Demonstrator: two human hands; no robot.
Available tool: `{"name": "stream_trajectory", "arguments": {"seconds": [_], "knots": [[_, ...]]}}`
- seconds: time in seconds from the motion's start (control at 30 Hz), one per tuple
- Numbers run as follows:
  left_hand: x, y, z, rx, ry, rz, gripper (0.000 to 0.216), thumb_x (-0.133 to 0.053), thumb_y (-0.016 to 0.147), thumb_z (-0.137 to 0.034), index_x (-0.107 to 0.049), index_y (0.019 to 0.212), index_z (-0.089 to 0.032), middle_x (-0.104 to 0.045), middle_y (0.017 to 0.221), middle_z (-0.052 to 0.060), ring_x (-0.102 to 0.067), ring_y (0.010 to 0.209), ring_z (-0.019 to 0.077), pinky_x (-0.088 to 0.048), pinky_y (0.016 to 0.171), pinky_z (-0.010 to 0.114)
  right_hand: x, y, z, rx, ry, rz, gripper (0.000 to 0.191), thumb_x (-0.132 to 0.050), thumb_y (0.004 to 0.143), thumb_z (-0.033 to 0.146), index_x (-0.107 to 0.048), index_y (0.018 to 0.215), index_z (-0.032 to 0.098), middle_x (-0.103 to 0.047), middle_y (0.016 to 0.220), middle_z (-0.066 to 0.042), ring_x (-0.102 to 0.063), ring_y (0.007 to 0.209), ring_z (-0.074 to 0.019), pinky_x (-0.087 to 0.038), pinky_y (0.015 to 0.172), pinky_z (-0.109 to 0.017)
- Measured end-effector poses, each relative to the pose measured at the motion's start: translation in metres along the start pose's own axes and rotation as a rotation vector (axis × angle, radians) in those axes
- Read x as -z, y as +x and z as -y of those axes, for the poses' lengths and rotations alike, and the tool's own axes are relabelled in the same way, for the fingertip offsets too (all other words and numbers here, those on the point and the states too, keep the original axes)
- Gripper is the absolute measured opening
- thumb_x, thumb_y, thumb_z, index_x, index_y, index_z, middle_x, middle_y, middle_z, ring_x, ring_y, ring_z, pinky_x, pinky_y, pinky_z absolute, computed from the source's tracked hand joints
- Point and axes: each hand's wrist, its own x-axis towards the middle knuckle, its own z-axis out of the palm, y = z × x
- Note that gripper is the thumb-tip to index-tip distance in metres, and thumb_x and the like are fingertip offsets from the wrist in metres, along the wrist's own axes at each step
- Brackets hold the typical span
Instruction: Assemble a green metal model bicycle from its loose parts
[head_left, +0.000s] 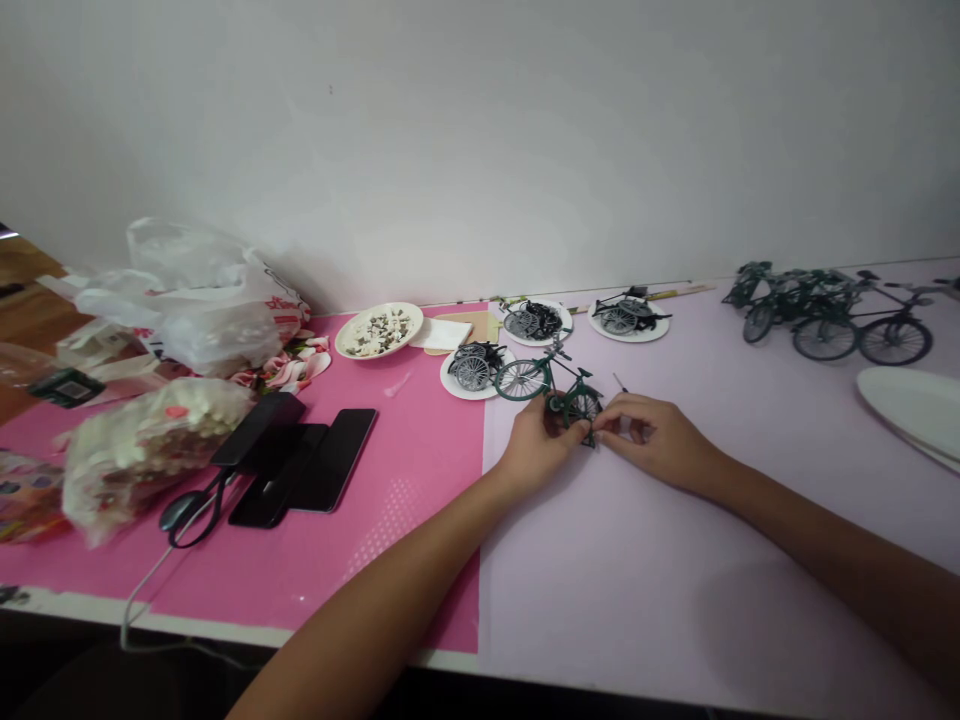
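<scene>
A small green model bicycle (541, 380) stands on the pale lilac mat (675, 560) in the middle of the table. My left hand (538, 442) is closed round its rear wheel and frame. My right hand (651, 436) pinches a thin tool or pin at the same rear wheel; what exactly it holds is too small to name. Both hands touch the bicycle from either side.
Three white plates with bicycle parts (534, 320), (628, 316), (475, 368) sit behind the hands. A dish of small parts (379, 330), phones (322, 462), scissors (196, 505) and plastic bags (187, 295) lie on the pink mat. Finished model bicycles (832, 310) and an empty plate (916, 402) are at right.
</scene>
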Motion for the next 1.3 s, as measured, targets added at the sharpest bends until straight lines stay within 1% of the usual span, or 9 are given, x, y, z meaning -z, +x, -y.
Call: {"name": "stream_trajectory", "arguments": {"seconds": [0.17, 0.3, 0.43, 0.67, 0.9, 1.3], "knots": [[0.0003, 0.0008, 0.0014, -0.018, 0.035, -0.003, 0.024, -0.074, 0.084, -0.017, -0.058, 0.102, -0.016, -0.066, 0.082, 0.000, -0.059, 0.071, 0.0119, -0.047, 0.068, 0.023, -0.0001, -0.0003, -0.0015, 0.002, -0.011, 0.004, 0.008, -0.069, 0.087, 0.028, -0.076, 0.088, 0.024, -0.068, 0.085, -0.004, -0.056, 0.063, -0.0150, -0.046, 0.055, -0.029], [0.0000, 0.0010, 0.0016, -0.018, 0.029, 0.001, 0.023, -0.074, 0.084, -0.016, -0.058, 0.101, -0.016, -0.067, 0.084, 0.001, -0.060, 0.072, 0.0121, -0.048, 0.070, 0.023, -0.0002, -0.0009, -0.0029, -0.003, -0.009, 0.015, 0.007, -0.069, 0.087, 0.027, -0.075, 0.090, 0.025, -0.067, 0.085, -0.003, -0.057, 0.066, -0.0157, -0.045, 0.055, -0.028], [0.0000, 0.0009, 0.0014, -0.023, 0.017, 0.010, 0.023, -0.073, 0.084, -0.015, -0.059, 0.101, -0.017, -0.068, 0.086, 0.001, -0.062, 0.074, 0.0127, -0.049, 0.071, 0.024, 0.0000, -0.0008, -0.0027, -0.008, -0.007, 0.022, 0.007, -0.067, 0.088, 0.026, -0.075, 0.089, 0.024, -0.067, 0.085, -0.003, -0.055, 0.063, -0.0144, -0.044, 0.054, -0.027], [0.0008, 0.0012, 0.0019, -0.029, 0.053, 0.008, 0.024, -0.073, 0.084, -0.016, -0.060, 0.104, -0.016, -0.068, 0.086, 0.002, -0.063, 0.075, 0.0135, -0.050, 0.072, 0.024, 0.0007, -0.0006, -0.0024, -0.010, -0.009, 0.023, 0.007, -0.068, 0.087, 0.026, -0.075, 0.089, 0.025, -0.067, 0.085, -0.003, -0.056, 0.066, -0.0151, -0.045, 0.056, -0.028], [-0.0001, 0.0012, 0.0056, -0.072, 0.086, 0.008, 0.021, -0.072, 0.084, -0.018, -0.062, 0.102, -0.017, -0.069, 0.085, 0.002, -0.062, 0.075, 0.0142, -0.050, 0.071, 0.025, 0.0010, -0.0002, -0.0008, -0.006, -0.022, 0.023, 0.008, -0.068, 0.087, 0.028, -0.075, 0.086, 0.024, -0.069, 0.086, -0.003, -0.054, 0.063, -0.0145, -0.045, 0.056, -0.029], [-0.0003, 0.0022, 0.0067, -0.061, 0.072, 0.025, 0.021, -0.072, 0.084, -0.017, -0.061, 0.102, -0.016, -0.069, 0.086, 0.003, -0.063, 0.076, 0.0146, -0.051, 0.071, 0.026, 0.0013, -0.0005, 0.0001, 0.001, -0.021, 0.021, 0.009, -0.069, 0.088, 0.031, -0.075, 0.086, 0.025, -0.070, 0.085, -0.004, -0.055, 0.062, -0.0151, -0.046, 0.056, -0.030]]}}
